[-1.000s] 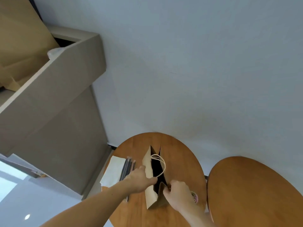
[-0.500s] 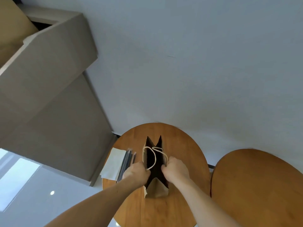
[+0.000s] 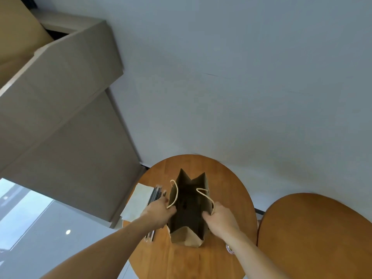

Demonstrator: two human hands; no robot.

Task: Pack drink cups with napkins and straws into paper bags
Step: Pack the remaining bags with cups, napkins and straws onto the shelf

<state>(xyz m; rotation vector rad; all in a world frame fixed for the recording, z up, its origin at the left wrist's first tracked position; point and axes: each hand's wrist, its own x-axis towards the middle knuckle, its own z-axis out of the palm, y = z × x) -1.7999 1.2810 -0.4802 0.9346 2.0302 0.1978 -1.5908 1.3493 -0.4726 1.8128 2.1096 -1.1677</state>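
Note:
A brown paper bag (image 3: 186,235) with cream rope handles stands upright on a round wooden table (image 3: 227,186), its mouth spread wide and its inside dark. My left hand (image 3: 159,213) grips the bag's left rim and my right hand (image 3: 219,217) grips its right rim, holding the sides apart. Left of the bag lie a stack of white napkins (image 3: 137,201) and several dark wrapped straws (image 3: 156,193), partly hidden under my left hand. A sliver of a cup (image 3: 229,249) shows beneath my right forearm.
A second round wooden table (image 3: 318,234) stands close on the right. A grey counter or cabinet (image 3: 66,137) rises to the left of the table. A plain pale wall fills the background.
Both hands have pulled the bag's rims apart, so its mouth went from a narrow slit to wide open. The camera has shifted slightly.

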